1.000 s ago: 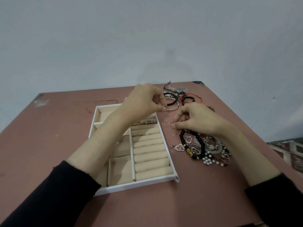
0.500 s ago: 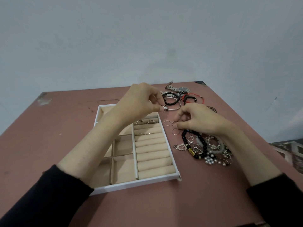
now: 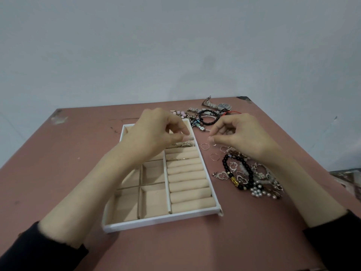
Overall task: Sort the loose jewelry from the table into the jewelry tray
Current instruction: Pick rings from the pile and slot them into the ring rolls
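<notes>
My right hand (image 3: 240, 133) pinches a thin ring (image 3: 210, 139) between thumb and forefinger, just above the counter (image 3: 254, 231), beside the far right corner of the jewelry tray (image 3: 160, 220). My left hand (image 3: 156, 132) hovers curled over the tray's far end, hiding much of it. I cannot tell whether its fingertips grip anything. The loose jewelry (image 3: 244, 173) lies right of the tray, partly hidden by my right wrist.

Black sleeves (image 3: 39, 251), uneven cuffs (image 3: 64, 244), bare forearms (image 3: 101, 182)

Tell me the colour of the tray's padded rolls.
Beige. The rolls sit in the white-framed tray; the head view shows them best.
</notes>
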